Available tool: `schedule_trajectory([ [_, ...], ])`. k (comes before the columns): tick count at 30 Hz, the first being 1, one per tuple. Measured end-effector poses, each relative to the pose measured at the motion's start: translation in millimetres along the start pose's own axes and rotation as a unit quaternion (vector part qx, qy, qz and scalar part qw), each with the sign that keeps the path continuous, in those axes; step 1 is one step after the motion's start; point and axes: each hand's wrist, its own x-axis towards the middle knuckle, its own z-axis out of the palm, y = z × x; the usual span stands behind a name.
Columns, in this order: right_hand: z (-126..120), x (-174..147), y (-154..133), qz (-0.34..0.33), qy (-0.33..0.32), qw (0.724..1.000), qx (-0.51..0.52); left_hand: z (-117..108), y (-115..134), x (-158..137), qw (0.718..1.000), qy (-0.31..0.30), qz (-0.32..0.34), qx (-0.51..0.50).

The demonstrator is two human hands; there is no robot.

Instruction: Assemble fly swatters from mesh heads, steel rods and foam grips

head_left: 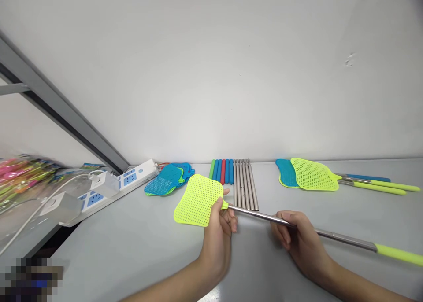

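Observation:
A yellow-green fly swatter (198,200) with a telescopic metal rod and a yellow-green grip spans both hands, raised over the table. My left hand (220,222) pinches it where the perforated head meets the rod, thumb on top. Around the middle of the extended rod, my right hand (297,233) has its fingers closed. Behind my left hand lie a row of coloured grips (222,172), green, blue and red, and a row of bare metal rods (244,185). Left of these is a pile of blue and green swatter heads (167,178).
Several whole swatters (315,174) with blue and yellow-green grips lie at the right. A white power strip (128,178) with plugs and cables runs along the left edge of the grey table (132,244). Colourful plastic-wrapped packages (23,176) lie beyond it. A metal frame bar (66,104) slants nearby.

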Motion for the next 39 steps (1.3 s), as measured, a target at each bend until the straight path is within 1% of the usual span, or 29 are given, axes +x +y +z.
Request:
schedule_trajectory([
  [2,-1.2,-0.8,2.3,-0.001,-0.017,0.999,-0.044,0.8,0.5,2.2,1.0,0.018,-0.009,-0.019],
  [5,-2.8,-1.5,4.4,0.002,-0.031,0.996,-0.089,1.4,0.2,3.3,0.999,0.035,-0.024,-0.015],
  [8,-3.1,-1.7,4.6,-0.002,-0.032,0.995,-0.099,1.7,-0.7,2.7,0.999,0.044,-0.031,-0.003],
  [12,-2.6,-3.2,4.7,-0.003,-0.035,0.993,-0.114,1.2,-1.8,2.5,0.999,0.048,-0.023,-0.003],
  [15,-2.1,-5.0,5.0,0.01,-0.048,0.99,-0.135,0.3,-2.1,3.5,0.998,0.051,-0.025,0.0],
  [20,0.2,-5.2,2.8,0.031,-0.062,0.979,-0.19,-1.9,-3.8,4.2,0.996,0.077,-0.027,0.027],
  [23,2.5,-4.6,-0.7,0.049,-0.054,0.974,-0.214,-3.7,-5.2,3.5,0.997,0.059,-0.019,0.047],
  [26,4.0,-5.4,-3.0,0.065,-0.061,0.971,-0.223,-4.4,-5.5,3.3,0.998,0.037,-0.015,0.052],
  [29,2.9,-6.0,-2.0,0.068,-0.066,0.975,-0.201,-4.3,-5.4,3.6,0.998,0.028,-0.018,0.054],
  [32,-0.1,-4.5,0.9,0.057,-0.062,0.985,-0.15,-5.5,-6.8,3.0,0.997,0.008,-0.02,0.08],
  [34,-2.1,-2.5,2.3,0.042,-0.072,0.991,-0.105,-7.5,-8.2,1.6,0.993,-0.023,-0.016,0.112],
  [36,-3.8,-0.8,2.6,0.03,-0.096,0.992,-0.071,-10.3,-9.0,-0.3,0.988,-0.07,-0.024,0.134],
  [39,-5.6,0.2,2.4,0.029,-0.135,0.989,-0.053,-14.6,-9.2,-2.9,0.98,-0.144,-0.053,0.126],
])
